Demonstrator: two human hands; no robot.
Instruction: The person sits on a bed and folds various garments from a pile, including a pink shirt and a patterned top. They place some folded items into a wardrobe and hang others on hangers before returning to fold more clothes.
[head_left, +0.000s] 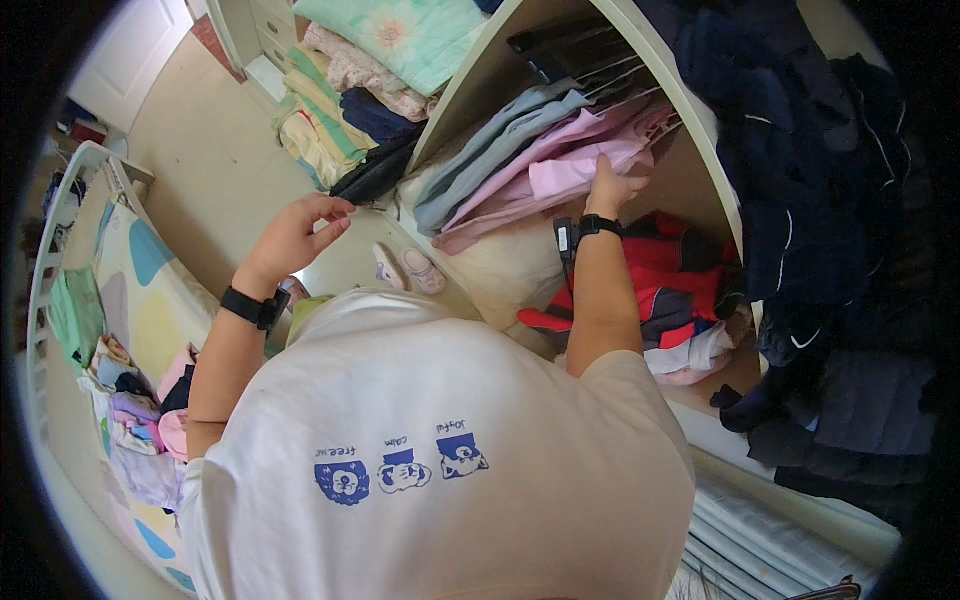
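Observation:
Inside the open wardrobe, my right hand (612, 190) is at a light pink garment (575, 175) on the rack, its thumb against the cloth and the fingers bent round the edge. Part of its grip is hidden. Grey-blue garments (490, 140) hang beside the pink ones. My left hand (308, 232) is raised in front of my body at the left, with nothing in it, its thumb apart from the loosely bent fingers. Both wrists wear black straps.
Below the hanging clothes lie a pale bundle (510, 265) and a red jacket (690, 270). Dark clothes (790, 180) hang at the right. Folded clothes and bedding (370, 80) are stacked at the far side. Shoes (420, 270) stand on the floor; a railed bed (150, 260) holds more clothes.

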